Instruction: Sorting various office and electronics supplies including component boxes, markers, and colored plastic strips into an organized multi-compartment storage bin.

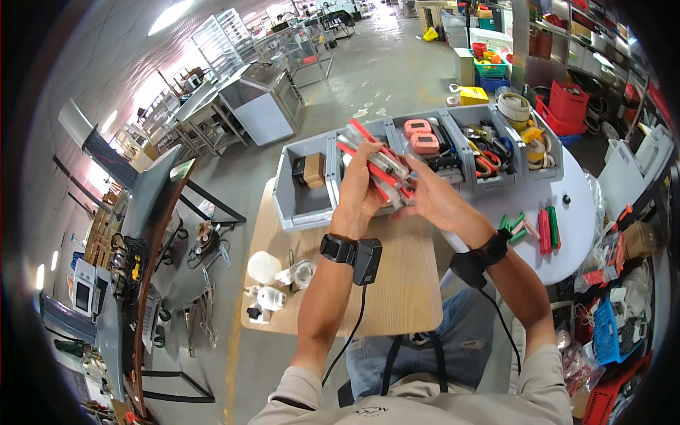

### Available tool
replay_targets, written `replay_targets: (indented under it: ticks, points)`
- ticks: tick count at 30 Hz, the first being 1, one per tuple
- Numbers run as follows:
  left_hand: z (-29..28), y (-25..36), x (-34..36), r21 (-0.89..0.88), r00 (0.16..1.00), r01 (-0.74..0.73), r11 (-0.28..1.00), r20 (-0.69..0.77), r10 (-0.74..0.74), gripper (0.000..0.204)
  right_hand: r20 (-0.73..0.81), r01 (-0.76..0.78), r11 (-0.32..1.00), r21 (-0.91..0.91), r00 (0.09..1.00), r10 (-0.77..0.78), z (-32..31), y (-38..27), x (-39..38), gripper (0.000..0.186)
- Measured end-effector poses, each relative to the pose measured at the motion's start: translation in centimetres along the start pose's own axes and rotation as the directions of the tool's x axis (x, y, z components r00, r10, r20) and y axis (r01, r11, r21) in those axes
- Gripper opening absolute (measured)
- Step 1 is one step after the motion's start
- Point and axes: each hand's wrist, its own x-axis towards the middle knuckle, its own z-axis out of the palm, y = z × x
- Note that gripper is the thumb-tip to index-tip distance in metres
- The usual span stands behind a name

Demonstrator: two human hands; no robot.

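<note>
Both my hands grip one loose bundle of slim red and clear plastic sticks [382, 164]; their exact kind does not show. My left hand [359, 185] wraps the bundle from the left, thumb over the top. From the right, my right hand [439, 198] closes its fingers on the lower end. The bundle is held above a grey bin [379, 127] in a row, and the hands hide most of that bin's inside. To its left, another grey bin [304, 205] holds a small brown box [314, 170]. Two pink devices [422, 138] with small screens lie in the bin to the right.
Farther right, bins hold orange-handled tools [487, 163], a tape roll [513, 108] and yellow items [536, 147]. A white round table [577, 244] bears red sticks [545, 231] and green sticks [554, 227]. White fixtures [270, 297] stand on the wooden table [400, 283]. Cables hang from both wrist devices.
</note>
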Motion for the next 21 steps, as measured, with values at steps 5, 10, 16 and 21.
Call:
replay_targets:
  ticks: [5, 10, 16, 21]
  points:
    - [-2.0, 0.6, 2.9, -0.088, 0.971, -0.219, 0.972, -0.119, 0.208, 0.015, -0.249, 0.122, 0.986, 0.114, 0.964, -0.09, 2.6, 0.7, 3.9, 0.048]
    - [-0.3, -1.2, 4.0, -0.097, 0.931, -0.323, 0.941, -0.21, 0.298, 0.014, -0.37, 0.465, 0.842, 0.275, 0.859, -0.354, 0.4, 2.3, 7.2, 0.05]
    - [0.2, -3.1, 4.4, -0.092, 0.921, -0.331, 0.939, -0.248, 0.3, 0.015, -0.454, 0.427, 0.862, 0.274, 0.847, -0.276, 0.1, 1.3, 8.1, 0.046]
    - [-0.8, -2.1, 4.6, -0.185, 0.972, -0.188, 0.965, -0.178, 0.155, 0.014, -0.443, 0.382, 0.909, 0.168, 0.853, -0.277, -0.1, 0.6, 8.1, 0.043]
